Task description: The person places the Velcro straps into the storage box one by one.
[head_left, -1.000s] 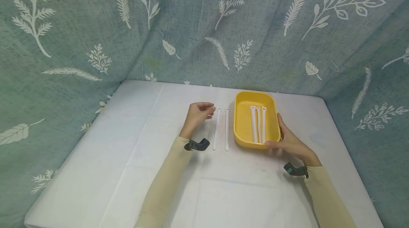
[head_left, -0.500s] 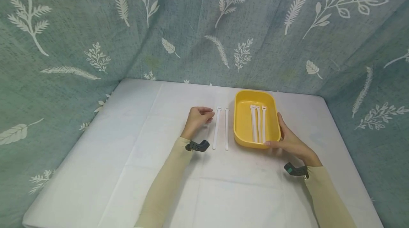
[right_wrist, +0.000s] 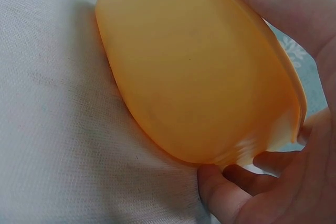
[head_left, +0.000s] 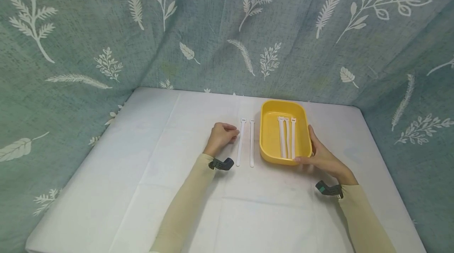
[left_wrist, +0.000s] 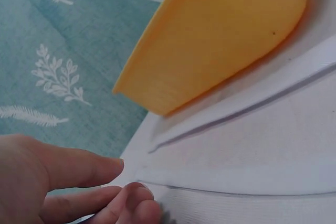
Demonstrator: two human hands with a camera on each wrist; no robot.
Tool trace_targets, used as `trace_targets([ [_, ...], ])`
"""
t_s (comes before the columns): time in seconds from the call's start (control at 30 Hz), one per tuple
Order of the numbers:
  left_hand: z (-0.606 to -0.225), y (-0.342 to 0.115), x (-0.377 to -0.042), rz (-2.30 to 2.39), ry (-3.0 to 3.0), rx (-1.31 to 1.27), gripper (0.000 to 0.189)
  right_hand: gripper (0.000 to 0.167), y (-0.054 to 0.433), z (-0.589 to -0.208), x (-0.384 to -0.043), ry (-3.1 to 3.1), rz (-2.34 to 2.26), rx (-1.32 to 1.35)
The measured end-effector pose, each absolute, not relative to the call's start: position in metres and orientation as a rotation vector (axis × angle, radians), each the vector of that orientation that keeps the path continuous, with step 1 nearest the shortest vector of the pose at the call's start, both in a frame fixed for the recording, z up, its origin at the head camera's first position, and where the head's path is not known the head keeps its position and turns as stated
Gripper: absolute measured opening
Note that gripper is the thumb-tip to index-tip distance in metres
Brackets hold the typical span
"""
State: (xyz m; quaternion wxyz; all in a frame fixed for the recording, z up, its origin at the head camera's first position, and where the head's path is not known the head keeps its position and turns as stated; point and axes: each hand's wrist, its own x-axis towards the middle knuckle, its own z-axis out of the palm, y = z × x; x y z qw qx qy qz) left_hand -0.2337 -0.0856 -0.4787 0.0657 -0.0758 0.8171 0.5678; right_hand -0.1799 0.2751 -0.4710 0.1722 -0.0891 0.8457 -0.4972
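Observation:
Two white straps with slotted heads lie side by side on the table, a left strap (head_left: pixel 240 144) and a right strap (head_left: pixel 252 146). My left hand (head_left: pixel 221 136) is just left of the left strap, fingers loosely bent and nothing between them. In the left wrist view its fingertips are close to that strap's end (left_wrist: pixel 247 179). A yellow plastic bin (head_left: pixel 267 138) stands to the right of the straps, with several similar white straps (head_left: pixel 293 138) inside. My right hand (head_left: pixel 326 160) grips the bin's near right corner, thumb at the rim, fingers (right_wrist: pixel 223 192) around the outer wall.
A white cloth (head_left: pixel 255 213) covers the table. Behind it and along both sides hangs a green curtain (head_left: pixel 213 60) with white leaf prints. Dark wrist cameras sit on both wrists, the left camera (head_left: pixel 221 164) close to the left strap's lower end.
My left hand has slid slightly toward me along the left side of the left strap, its fingers bending more. The right hand, the bin and the straps stay put.

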Motion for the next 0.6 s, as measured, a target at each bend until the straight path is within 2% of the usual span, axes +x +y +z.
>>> trace_targets([
  [0.6,-0.4789,-0.0778,-0.2314,1.558,2.586,-0.179,0.025,0.134,0.2754,-0.4715,-0.1807,2.389,-1.421,-0.267],
])
